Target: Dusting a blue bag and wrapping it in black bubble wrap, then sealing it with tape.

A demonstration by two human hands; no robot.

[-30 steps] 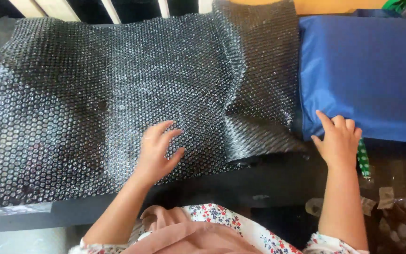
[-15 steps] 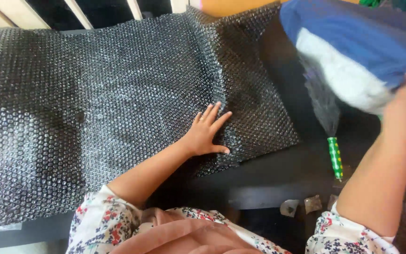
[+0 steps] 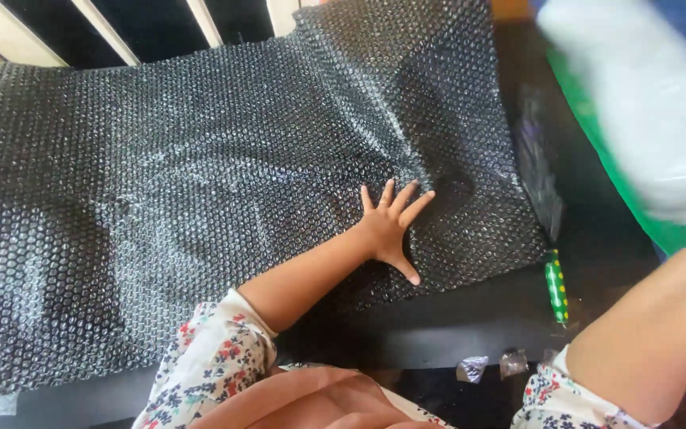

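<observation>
A large sheet of bubble wrap (image 3: 200, 199) lies spread over the dark surface (image 3: 470, 318), covering most of it from the far left edge onward, with pale slats (image 3: 105, 32) showing behind it at the top. The left hand (image 3: 389, 226) rests flat on the wrap near its right end, fingers fanned wide and gripping nothing, seemingly pressing the sheet down so it stays put; creases radiate from just above the fingertips. Right of the wrap's edge a green dotted pen (image 3: 556, 290) lies on the bare surface, with small scraps of foil (image 3: 486, 365) near the front. At far right the forearm rises toward a blurred white and blue bag (image 3: 645, 103) held up close to the camera; the right hand itself is out of view, so its grip cannot be told.
</observation>
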